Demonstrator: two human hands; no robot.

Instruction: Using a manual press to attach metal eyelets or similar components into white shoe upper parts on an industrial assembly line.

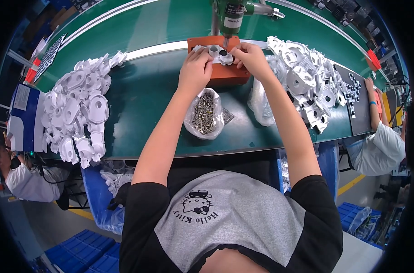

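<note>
A white plastic housing (214, 50) with a dark round piece in it lies on the orange machine base (227, 75). My left hand (195, 69) is closed around the housing's left end. At the other end, my right hand (252, 60) has its thumb and fingers pinched together, close by the housing; whatever they hold is too small to make out. Just above the part hangs the tip of a green drill-press-like machine (232, 18). A clear plastic bag of screws (204, 116) stands open on the green table below my hands.
White housings are heaped at the left (75, 104) and right (302, 79). A crumpled clear bag (263, 107) lies by my right forearm. Small black parts (351, 93) sit on a dark board at the right. Co-workers (380, 148) sit at both sides. Blue bins (95, 195) stand below the table edge.
</note>
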